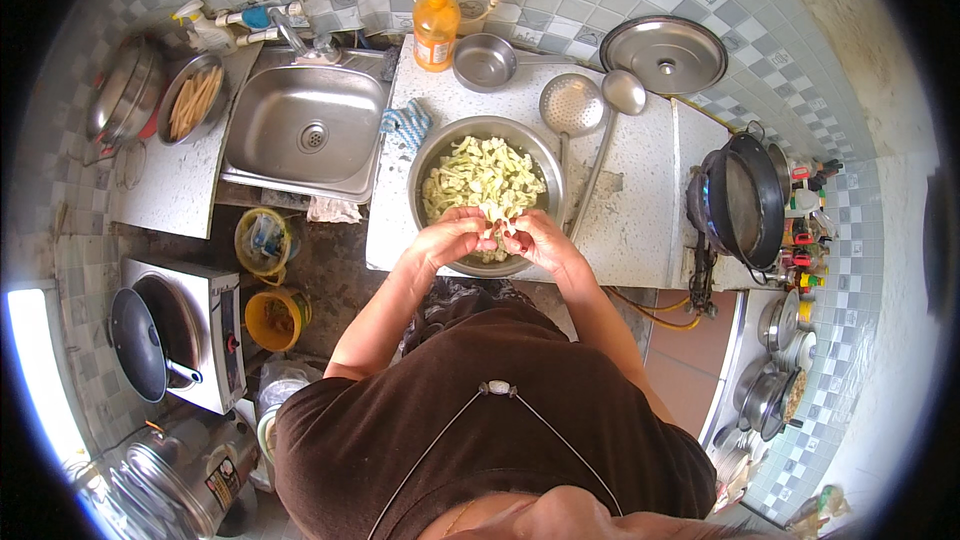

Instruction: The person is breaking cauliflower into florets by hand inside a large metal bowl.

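A wide steel bowl [420, 162] stands at the counter's front edge, filled with pale green and whitish vegetable pieces [488, 172] that look like cut cauliflower or cabbage. Over its near rim, my left hand [452, 238] and my right hand [538, 240] meet, fingers closed in a pinch. Between them they grip one pale vegetable piece [500, 212]; its underside is covered by my fingers. To the bowl's right lie a skimmer [571, 106] and a long-handled ladle [622, 95]. A blue-and-white cloth [406, 124] touches the counter on the left.
Left is a steel sink [306, 128], with a bowl of wooden sticks [196, 103] beyond it. An orange pump bottle [436, 28], a saucepan [486, 62] and a steel lid [664, 55] line the back. A black wok [752, 202] sits right. Yellow buckets [277, 319] stand below.
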Motion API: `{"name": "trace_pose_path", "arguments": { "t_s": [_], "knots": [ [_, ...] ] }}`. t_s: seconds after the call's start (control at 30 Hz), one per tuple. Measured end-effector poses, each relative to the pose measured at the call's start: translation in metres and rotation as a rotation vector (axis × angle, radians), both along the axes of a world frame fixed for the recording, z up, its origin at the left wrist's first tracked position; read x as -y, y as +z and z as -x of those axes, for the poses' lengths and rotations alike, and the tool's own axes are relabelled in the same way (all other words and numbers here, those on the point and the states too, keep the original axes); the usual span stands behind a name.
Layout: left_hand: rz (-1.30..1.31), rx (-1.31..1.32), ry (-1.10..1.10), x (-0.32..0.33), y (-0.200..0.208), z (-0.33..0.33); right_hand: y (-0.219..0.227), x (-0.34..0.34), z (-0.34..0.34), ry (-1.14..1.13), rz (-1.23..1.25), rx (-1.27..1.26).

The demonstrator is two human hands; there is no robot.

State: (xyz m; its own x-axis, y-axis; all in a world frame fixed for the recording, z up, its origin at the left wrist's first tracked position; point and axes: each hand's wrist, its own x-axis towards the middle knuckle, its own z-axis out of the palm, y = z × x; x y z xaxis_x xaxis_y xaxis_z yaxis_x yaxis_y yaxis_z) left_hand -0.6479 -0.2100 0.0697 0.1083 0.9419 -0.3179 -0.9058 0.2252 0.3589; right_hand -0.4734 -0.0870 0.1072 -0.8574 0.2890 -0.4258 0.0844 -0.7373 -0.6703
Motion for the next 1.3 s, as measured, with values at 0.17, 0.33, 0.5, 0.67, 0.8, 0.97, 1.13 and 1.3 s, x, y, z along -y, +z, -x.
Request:
{"name": "trace_pose_path", "arguments": {
  "t_s": [0.17, 0.33, 0.5, 0.67, 0.8, 0.97, 1.13, 1.3],
  "knots": [
    [-0.031, -0.726, -0.079, -0.002, 0.007, 0.024, -0.007, -0.010, -0.010, 0.104, -0.002, 0.023],
    [0.133, -1.426, 0.104, 0.006, -0.015, 0.062, 0.006, -0.043, -0.026, -0.086, -0.277, 0.312],
    [0.139, -1.465, 0.287, -0.003, -0.034, 0.047, -0.013, -0.057, -0.027, -0.041, -0.809, 0.602],
    [0.165, -1.566, 0.255, -0.006, -0.041, 0.019, -0.042, -0.050, -0.021, 0.071, -0.939, 0.495],
    [0.181, -1.621, 0.186, 0.001, -0.062, 0.009, -0.057, -0.056, -0.014, 0.108, -1.320, 0.691],
    [0.260, -1.646, 0.290, -0.007, -0.081, -0.005, -0.092, -0.067, 0.022, 0.023, -1.224, 0.800],
    [0.260, -1.155, 0.177, -0.031, -0.115, -0.001, -0.123, -0.051, 0.041, -0.017, -0.645, 0.550],
    [0.345, -0.737, 0.105, -0.028, -0.044, 0.005, -0.078, -0.040, 0.034, 0.002, -0.705, 0.314]
  ]
}}
